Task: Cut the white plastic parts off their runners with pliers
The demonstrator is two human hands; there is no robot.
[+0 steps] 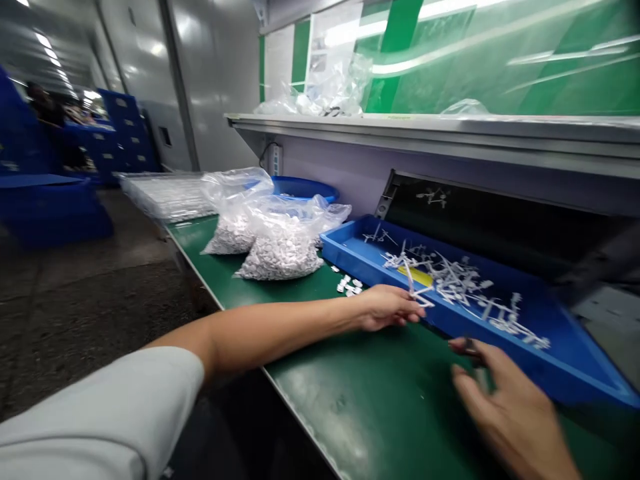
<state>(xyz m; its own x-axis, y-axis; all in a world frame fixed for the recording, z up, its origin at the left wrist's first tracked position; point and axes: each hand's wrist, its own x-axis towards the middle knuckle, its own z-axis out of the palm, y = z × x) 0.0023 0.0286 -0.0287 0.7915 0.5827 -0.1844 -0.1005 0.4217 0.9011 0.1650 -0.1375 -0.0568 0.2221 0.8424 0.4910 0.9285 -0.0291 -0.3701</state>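
My left hand (393, 308) is closed on a thin, branched white plastic sprue (419, 293) at the near edge of the blue tray (350, 257). To its right, my right hand (510, 400) is closed round a small dark metal hand tool (473, 350). Motion blur and the fingers hide most of that tool, so its kind is unclear. Many similar white sprues (460, 280) lie tangled in the tray, with a yellow piece (416, 275) among them. Beyond my left wrist, several small white plastic parts (349, 285) are scattered on the green tabletop (345, 393).
Clear bags of small white parts (283, 253) stand on the table at left, before a round blue basin (307, 189). Flat clear trays (167, 193) are stacked at the far end. A shelf (425, 130) overhangs the back; a dark panel (480, 217) leans behind the tray.
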